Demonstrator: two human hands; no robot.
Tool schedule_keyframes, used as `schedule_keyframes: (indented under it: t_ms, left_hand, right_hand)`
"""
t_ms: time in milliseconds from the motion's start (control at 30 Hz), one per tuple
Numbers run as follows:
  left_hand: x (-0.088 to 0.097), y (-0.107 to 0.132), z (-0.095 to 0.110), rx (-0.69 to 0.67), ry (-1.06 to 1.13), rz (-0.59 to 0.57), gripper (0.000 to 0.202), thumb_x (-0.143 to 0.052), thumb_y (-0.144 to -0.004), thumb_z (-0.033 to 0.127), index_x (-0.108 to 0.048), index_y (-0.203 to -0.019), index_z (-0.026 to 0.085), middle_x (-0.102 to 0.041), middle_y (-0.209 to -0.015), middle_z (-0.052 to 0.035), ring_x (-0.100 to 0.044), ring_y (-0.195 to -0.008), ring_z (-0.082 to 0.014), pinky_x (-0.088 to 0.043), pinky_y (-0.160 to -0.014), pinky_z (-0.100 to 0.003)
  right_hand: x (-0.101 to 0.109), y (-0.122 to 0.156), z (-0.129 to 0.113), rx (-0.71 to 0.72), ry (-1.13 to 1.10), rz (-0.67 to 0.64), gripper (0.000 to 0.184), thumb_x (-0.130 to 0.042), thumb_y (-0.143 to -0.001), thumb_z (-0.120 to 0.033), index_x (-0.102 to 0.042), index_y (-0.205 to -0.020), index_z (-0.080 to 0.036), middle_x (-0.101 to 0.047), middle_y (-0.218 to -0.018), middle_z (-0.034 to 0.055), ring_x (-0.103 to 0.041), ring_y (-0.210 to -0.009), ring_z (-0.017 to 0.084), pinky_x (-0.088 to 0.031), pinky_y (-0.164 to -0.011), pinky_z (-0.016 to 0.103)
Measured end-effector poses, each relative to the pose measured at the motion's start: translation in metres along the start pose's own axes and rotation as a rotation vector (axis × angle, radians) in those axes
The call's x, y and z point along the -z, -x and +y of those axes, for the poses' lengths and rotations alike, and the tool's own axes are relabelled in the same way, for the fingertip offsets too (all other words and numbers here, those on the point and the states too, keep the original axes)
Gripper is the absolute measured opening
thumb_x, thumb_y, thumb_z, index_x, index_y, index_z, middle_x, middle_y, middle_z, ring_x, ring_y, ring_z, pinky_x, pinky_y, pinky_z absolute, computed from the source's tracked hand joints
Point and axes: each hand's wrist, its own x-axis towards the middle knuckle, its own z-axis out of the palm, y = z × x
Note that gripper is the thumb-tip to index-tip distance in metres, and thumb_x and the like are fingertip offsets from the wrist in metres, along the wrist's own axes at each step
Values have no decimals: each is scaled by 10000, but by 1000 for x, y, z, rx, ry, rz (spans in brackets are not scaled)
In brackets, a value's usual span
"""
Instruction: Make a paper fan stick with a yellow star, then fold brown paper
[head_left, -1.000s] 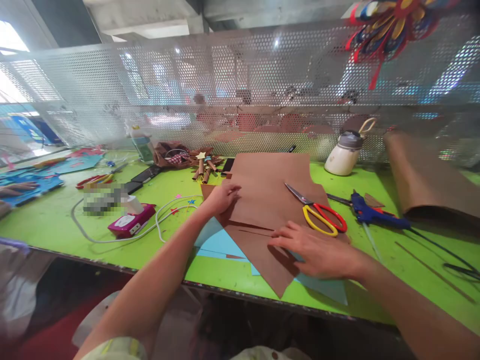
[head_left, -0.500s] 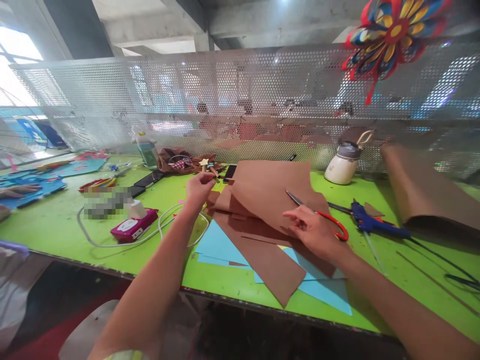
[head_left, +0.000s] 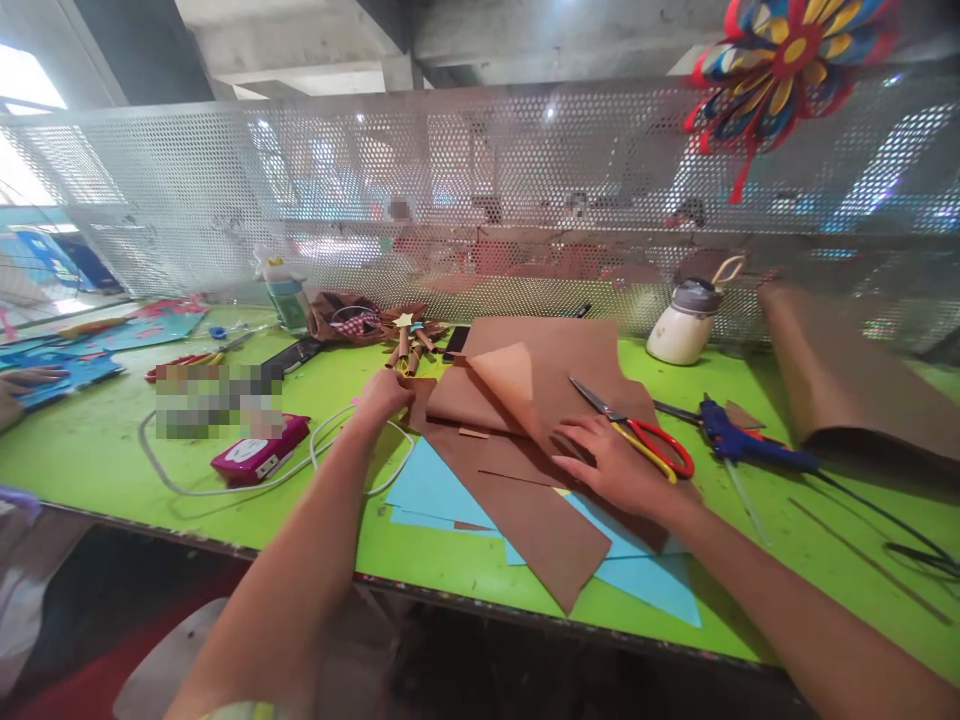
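My left hand [head_left: 386,396] reaches to the left end of the brown paper pieces, its fingers closed together at the edge of a small brown paper piece [head_left: 423,392]. Just beyond it lie several rolled brown paper tubes [head_left: 417,346] with a pale star [head_left: 403,321]. My right hand [head_left: 600,458] rests on a large brown paper sheet [head_left: 564,362], fingers apart and holding nothing. Scissors [head_left: 628,424] with red and yellow handles lie against that hand, blades slightly parted. One flap [head_left: 508,378] of the sheet curls up, showing its lighter underside. Light blue paper [head_left: 435,487] lies underneath.
A blue glue gun [head_left: 724,435] with its cord lies at right, near a white bottle [head_left: 681,325] and rolled brown paper [head_left: 855,385]. To the left are a magenta power strip [head_left: 261,452] and white cable. Another person's hand [head_left: 30,380] rests at far left.
My left hand has come down and left from the tubes to the brown paper. My right hand has shifted slightly left, uncovering the scissors' yellow handle. The sheet's flap has curled up.
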Motion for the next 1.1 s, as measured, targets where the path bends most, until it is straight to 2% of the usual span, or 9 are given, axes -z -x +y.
schedule_keyframes:
  t_ms: [167,333,433,633,733,833,1000,1100]
  left_hand:
    - [5,0,-2,73,148,-33,61,-603,-502,175,-544,-487,176,-520,-449,-9,-586,-571,-202,-423,-539,-260]
    - [17,4,-1,156,390,-96,85,-560,-553,123,-484,-555,162,-508,-430,4,-538,-426,-154,-489,-504,-301]
    - [24,8,2,174,479,-119,97,-554,-568,96,-492,-612,156,-505,-432,12,-532,-403,-150,-510,-497,-328]
    - [25,9,0,191,646,-138,241,-559,-559,65,-557,-785,147,-582,-530,0,-600,-493,-176,-525,-513,-322]
    - [21,7,-4,162,657,-146,284,-564,-548,70,-586,-824,134,-606,-569,-7,-620,-547,-181,-529,-544,-313]
    - [18,7,-5,156,662,-148,269,-584,-539,82,-600,-803,128,-608,-573,-7,-618,-551,-180,-525,-551,-309]
    - [19,9,-5,166,566,-231,197,-649,-527,105,-585,-712,128,-570,-496,-3,-547,-423,-144,-472,-456,-264]
    - [18,7,-6,140,475,-271,172,-660,-551,122,-569,-695,130,-547,-469,9,-524,-402,-126,-441,-428,-230]
  right_hand:
    - [4,3,-6,24,-39,-45,410,-541,-829,-352,-540,-1215,-215,-508,-1277,113,-449,-1181,257,-378,-985,461]
    - [7,4,-15,55,-81,-89,644,-649,-728,-352,-421,-1318,-235,-443,-1337,108,-383,-1247,252,-342,-1026,453]
    - [4,6,-17,64,-56,-82,703,-652,-708,-301,-368,-1348,-235,-440,-1334,110,-378,-1250,260,-336,-1030,461]
    - [-3,6,-17,52,44,-57,640,-503,-742,-125,-349,-1359,-201,-494,-1277,111,-437,-1198,256,-389,-986,445]
    - [0,5,-19,20,44,-66,550,-476,-783,-149,-393,-1327,-170,-546,-1216,119,-490,-1136,259,-423,-948,436]
    - [4,4,-20,-8,28,-52,442,-465,-826,-196,-458,-1266,-151,-571,-1176,124,-530,-1073,251,-437,-928,424]
    - [0,3,-9,32,106,17,419,-457,-792,-112,-525,-1201,-169,-556,-1184,119,-479,-1109,266,-417,-926,442]
    - [-5,0,-2,0,171,88,370,-488,-788,-127,-566,-1148,-167,-562,-1157,122,-483,-1076,273,-410,-913,448]
